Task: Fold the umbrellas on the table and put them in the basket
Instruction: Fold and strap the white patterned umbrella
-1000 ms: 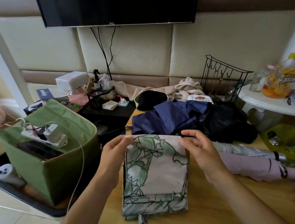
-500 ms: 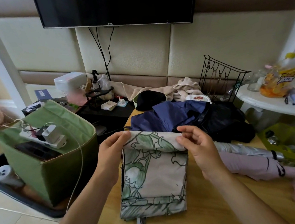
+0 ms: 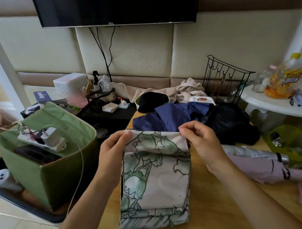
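Now the far edge of the leaf-print umbrella [image 3: 154, 178] is pinched by the left hand [image 3: 113, 153] and right hand [image 3: 203, 142] and lifted higher off the desk [image 3: 225, 217] than a moment ago, its folding apparently unfinished.

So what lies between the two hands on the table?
In the head view, the leaf-print umbrella's upper edge spans from the left hand to the right hand; both pinch it.

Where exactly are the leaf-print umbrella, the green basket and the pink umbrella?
leaf-print umbrella [image 3: 154, 182], head view, middle of its flattened cloth.
green basket [image 3: 62, 174], head view, its front wall.
pink umbrella [image 3: 255, 168], head view, middle of its rolled cloth.
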A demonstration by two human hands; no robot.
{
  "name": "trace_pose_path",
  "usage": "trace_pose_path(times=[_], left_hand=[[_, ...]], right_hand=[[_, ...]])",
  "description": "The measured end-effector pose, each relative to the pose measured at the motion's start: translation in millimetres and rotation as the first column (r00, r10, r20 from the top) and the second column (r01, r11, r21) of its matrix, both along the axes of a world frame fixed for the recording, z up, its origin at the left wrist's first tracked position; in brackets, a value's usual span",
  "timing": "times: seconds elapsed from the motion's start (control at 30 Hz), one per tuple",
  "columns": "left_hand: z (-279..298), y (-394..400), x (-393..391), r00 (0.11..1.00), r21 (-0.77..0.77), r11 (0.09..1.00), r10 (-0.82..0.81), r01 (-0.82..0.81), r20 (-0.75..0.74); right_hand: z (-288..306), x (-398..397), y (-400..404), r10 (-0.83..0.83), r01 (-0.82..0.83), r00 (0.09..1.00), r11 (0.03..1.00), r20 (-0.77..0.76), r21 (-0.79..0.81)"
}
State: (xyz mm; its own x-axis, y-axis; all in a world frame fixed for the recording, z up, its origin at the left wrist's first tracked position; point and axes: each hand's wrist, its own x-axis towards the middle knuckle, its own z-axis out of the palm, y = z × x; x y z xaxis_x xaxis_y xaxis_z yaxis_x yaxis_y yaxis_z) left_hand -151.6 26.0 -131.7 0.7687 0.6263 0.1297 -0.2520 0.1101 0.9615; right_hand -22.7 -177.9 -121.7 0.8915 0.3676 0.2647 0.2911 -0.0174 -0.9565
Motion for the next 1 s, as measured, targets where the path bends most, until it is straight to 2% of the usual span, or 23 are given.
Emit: trace_pose_path(times=[0.13, 0.2, 0.27, 0.3, 0.33, 0.4, 0.47, 0.53, 0.63, 0.73, 0.87, 1.0], left_hand=[[2, -4, -3, 0.989, -0.024, 0.998, -0.063, 0.061, -0.136], [-5, -5, -1, 0.972, 0.064, 0.992, 0.116, -0.105, -0.204], [-11, -8, -4, 0.908, 0.187, 0.930, 0.354, -0.317, -0.223], [-12, -13, -7, 0.914, 0.167, 0.932, 0.352, -0.322, -0.203], [-13, -17, -10, 0.945, 0.099, 0.962, 0.268, -0.253, -0.190], [-10, -29, -15, 0.966, -0.050, 0.999, 0.008, -0.022, -0.259], [-10, -37, -14, 0.896, -0.199, 0.953, -0.284, 0.226, -0.343], [-19, -37, -6, 0.816, -0.358, 0.882, -0.438, 0.308, -0.377], [-26, -33, 5, 0.771, -0.500, 0.814, -0.512, 0.295, -0.379], [-30, -29, 10, 0.763, -0.560, 0.773, -0.545, 0.296, -0.349], [-32, -28, 18, 0.778, -0.578, 0.776, -0.517, 0.252, -0.356], [-33, -28, 20, 0.777, -0.537, 0.800, -0.510, 0.270, -0.369]], right_hand=[[-11, 1, 1, 0.033, -0.057, 0.991, 0.979, -0.126, -0.198], [-16, 0, 1, 0.046, -0.068, 0.993, 0.973, -0.104, -0.220], [-17, 1, 3, 0.005, -0.019, 0.997, 0.982, -0.076, -0.190], [-17, 3, 4, -0.028, 0.016, 0.997, 0.986, -0.068, -0.167], [-17, 4, 6, -0.061, 0.051, 0.996, 0.988, -0.065, -0.149], [-14, 7, 10, -0.102, 0.094, 0.993, 0.988, -0.059, -0.125], [-13, 10, 13, -0.099, 0.094, 0.994, 0.992, -0.054, -0.086], [-12, 11, 16, -0.075, 0.074, 0.996, 0.997, -0.042, -0.036], [-13, 15, 16, -0.055, 0.056, 0.998, 0.998, 0.022, -0.028], [-8, 19, 12, -0.027, 0.029, 0.995, 0.999, 0.093, -0.022], [-3, 16, 8, 0.115, -0.110, 0.987, 0.993, 0.109, -0.050], [-16, 13, -1, 0.307, -0.295, 0.951, 0.938, 0.040, -0.181]])
